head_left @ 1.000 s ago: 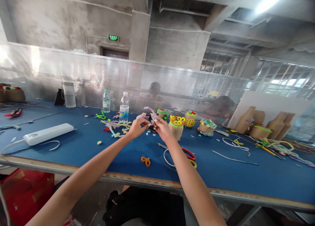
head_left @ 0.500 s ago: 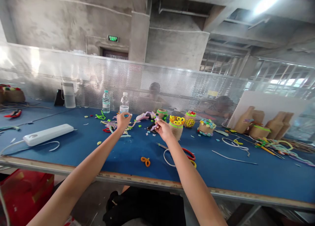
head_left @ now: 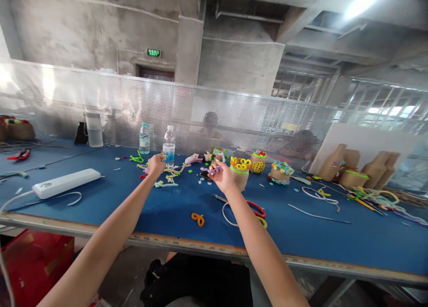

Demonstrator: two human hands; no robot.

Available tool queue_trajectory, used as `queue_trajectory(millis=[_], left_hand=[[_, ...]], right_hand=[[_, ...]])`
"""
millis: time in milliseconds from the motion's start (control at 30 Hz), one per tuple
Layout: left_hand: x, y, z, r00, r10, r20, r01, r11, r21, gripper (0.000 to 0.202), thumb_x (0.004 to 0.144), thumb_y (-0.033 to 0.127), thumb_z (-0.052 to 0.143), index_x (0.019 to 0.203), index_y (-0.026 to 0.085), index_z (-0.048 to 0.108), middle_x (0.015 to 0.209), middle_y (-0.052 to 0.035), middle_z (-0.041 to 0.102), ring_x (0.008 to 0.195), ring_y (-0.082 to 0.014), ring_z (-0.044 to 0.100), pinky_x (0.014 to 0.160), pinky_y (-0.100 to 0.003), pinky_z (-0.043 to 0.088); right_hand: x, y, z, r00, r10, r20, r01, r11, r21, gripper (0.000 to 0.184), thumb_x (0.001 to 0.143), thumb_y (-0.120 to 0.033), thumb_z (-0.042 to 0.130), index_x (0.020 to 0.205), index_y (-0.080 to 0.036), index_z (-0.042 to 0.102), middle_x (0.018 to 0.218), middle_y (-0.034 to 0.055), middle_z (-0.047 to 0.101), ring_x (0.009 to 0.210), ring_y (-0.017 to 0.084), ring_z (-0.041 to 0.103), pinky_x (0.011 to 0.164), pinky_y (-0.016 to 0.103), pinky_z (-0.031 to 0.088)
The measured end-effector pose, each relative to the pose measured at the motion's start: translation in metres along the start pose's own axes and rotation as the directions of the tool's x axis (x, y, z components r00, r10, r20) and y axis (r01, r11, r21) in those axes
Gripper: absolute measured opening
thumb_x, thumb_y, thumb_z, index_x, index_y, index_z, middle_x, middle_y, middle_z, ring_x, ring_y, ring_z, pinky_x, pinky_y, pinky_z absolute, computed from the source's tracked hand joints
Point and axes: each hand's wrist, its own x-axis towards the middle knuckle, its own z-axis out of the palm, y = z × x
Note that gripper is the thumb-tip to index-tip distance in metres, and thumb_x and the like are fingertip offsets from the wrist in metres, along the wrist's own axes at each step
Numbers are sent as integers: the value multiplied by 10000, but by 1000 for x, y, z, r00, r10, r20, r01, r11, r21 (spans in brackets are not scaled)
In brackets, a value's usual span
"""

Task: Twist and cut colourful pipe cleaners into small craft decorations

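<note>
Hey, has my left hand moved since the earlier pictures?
Yes, your left hand has moved to the left: it was to the right of the plastic water bottle and is now just left of it.

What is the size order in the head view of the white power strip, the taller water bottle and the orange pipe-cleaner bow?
1. White power strip
2. Taller water bottle
3. Orange pipe-cleaner bow

Nearness to the camera may skew this.

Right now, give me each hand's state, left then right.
Left hand: fingers partly curled, nothing visible in it, near the water bottle.
Right hand: closed on a purple pipe cleaner.
</note>
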Motion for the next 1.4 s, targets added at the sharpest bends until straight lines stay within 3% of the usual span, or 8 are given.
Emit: queue_trajectory(millis=[100,233,433,533,600,767,1000,1400], left_hand=[[-3,7,-2,998,42,-54,-39,997,67,249,629,48,561,839,136,662,886,-139,658,1004,-327,560,836,-416,432],[-15,31,-5,960,270,-75,-266,962,57,221,779,127,488,940,127,639,951,-131,642,984,-261,557,892,-378,420],[-55,73,5,791,611,-11,-611,791,5,213,855,214,473,1008,187,619,972,-71,624,988,-217,516,941,-358,390],[-75,82,13,667,745,29,-744,667,-26,262,883,228,443,1085,173,601,950,-84,606,947,-218,506,896,-362,415],[-82,84,17,619,783,60,-782,621,-43,298,891,230,435,1142,164,580,975,-100,590,950,-226,495,877,-374,424],[-85,80,25,646,753,125,-754,655,-51,308,871,179,459,1156,175,576,1004,-101,582,991,-232,496,863,-377,436],[-82,79,24,679,722,131,-724,689,-47,130,845,192,537,882,174,661,850,-82,612,908,-235,528,827,-373,440],[-79,80,25,742,643,192,-621,766,-167,168,824,203,512,863,184,674,873,-58,672,865,-201,602,793,-314,471]], right_hand=[[1,1,-1,1000,-2,5,2,1000,-1,175,679,-278,594,562,-205,485,541,-20,504,508,113,485,513,243,474],[0,4,0,1000,-3,8,3,1000,-30,39,647,-214,547,631,-196,579,600,1,603,565,137,564,567,267,508],[-4,5,6,997,34,65,-27,994,-102,172,664,-201,552,795,-166,658,747,61,702,749,187,659,732,314,521],[-3,7,8,996,38,80,-28,992,-124,146,669,-214,559,769,-176,660,766,47,707,738,178,664,745,313,520],[-2,10,8,996,25,85,-12,990,-142,109,666,-220,574,735,-193,654,729,19,698,706,168,659,720,304,523],[-1,17,8,996,-10,89,30,974,-224,128,653,-240,642,771,-196,665,720,3,691,698,163,657,689,288,522],[-2,19,7,999,-41,19,45,943,-328,202,628,-324,711,737,-179,623,696,4,686,602,156,659,687,318,533],[2,22,2,971,-232,55,228,834,-502,206,657,-361,699,731,-198,597,643,-36,587,594,122,582,553,236,483]])
